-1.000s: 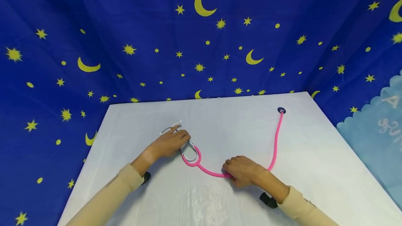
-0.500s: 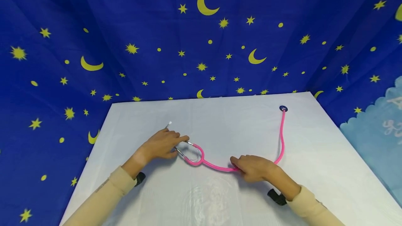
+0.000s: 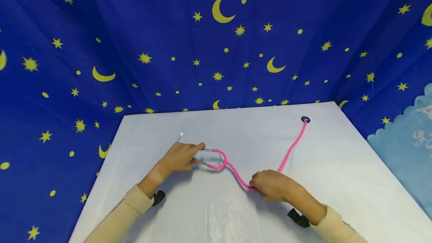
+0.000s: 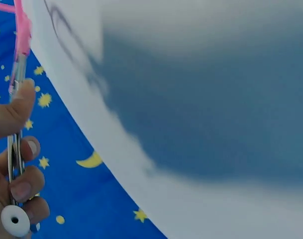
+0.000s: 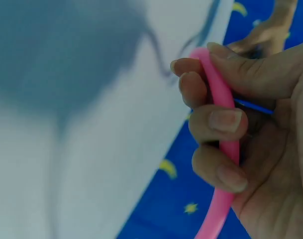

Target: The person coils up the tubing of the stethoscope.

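A stethoscope with pink tubing [image 3: 287,156] stretches across the white table. My left hand [image 3: 180,157] grips its metal ear tubes [image 4: 18,149], fingers curled round them; one white ear tip [image 4: 15,220] shows below the fingers in the left wrist view. To the right of that hand the pink Y-fork stands out, joined to the ear tubes. My right hand [image 3: 274,186] holds the tubing midway, its fingers [image 5: 218,122] wrapped round it and the thumb pressing on top. At the far right the dark round chest piece [image 3: 305,119] lies on the table near the back edge.
The white table [image 3: 216,205] has a smooth, shiny cover. A blue curtain [image 3: 168,40] with yellow moons and stars hangs behind and at the sides. A light-blue scalloped panel [image 3: 411,134] with white lettering hangs at the right. Dark bands [image 3: 158,197] show under both wrists.
My left hand has changed its hold on the ear tubes, and the Y-fork has swung to the right and up. My right hand has moved slightly right along with the tubing, which now bends more.
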`<state>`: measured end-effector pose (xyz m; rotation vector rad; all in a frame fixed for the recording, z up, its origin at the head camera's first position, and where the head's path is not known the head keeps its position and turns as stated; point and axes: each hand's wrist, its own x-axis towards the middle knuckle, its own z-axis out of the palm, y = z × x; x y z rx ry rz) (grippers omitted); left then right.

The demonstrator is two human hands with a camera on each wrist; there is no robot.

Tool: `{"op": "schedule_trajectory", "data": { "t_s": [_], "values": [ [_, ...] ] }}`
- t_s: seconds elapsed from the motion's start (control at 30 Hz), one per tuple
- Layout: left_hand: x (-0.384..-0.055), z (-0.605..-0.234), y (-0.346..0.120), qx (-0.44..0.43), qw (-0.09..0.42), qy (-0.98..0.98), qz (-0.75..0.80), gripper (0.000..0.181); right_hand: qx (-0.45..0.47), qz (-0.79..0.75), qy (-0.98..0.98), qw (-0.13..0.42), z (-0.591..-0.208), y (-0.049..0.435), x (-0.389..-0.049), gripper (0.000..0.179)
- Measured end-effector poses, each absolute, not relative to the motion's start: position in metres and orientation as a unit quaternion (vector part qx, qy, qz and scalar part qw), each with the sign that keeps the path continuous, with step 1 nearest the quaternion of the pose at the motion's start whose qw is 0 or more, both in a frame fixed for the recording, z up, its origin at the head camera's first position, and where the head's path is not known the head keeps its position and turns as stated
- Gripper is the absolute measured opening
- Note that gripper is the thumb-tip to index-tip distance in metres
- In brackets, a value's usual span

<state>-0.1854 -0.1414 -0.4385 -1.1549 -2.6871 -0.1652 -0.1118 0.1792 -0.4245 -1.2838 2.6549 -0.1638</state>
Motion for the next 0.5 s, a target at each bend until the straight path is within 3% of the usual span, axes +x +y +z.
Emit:
{"op": "schedule_trajectory", "data": {
  "t_s": [0.23,0.37,0.5],
  "values": [
    [-0.181,-0.443,-0.124,-0.388,0.142,-0.910,-0.042,0.037,-0.537,-0.012,0.844,0.001,-0.405,0.162,-0.105,0.027],
    [-0.178,-0.443,-0.117,-0.387,0.151,-0.908,-0.052,0.037,-0.568,-0.026,0.821,-0.050,-0.398,0.158,-0.109,0.016],
    [-0.174,-0.443,-0.109,-0.388,0.144,-0.908,-0.064,0.035,-0.580,-0.058,0.811,-0.055,-0.390,0.154,-0.115,0.008]
  ]
}}
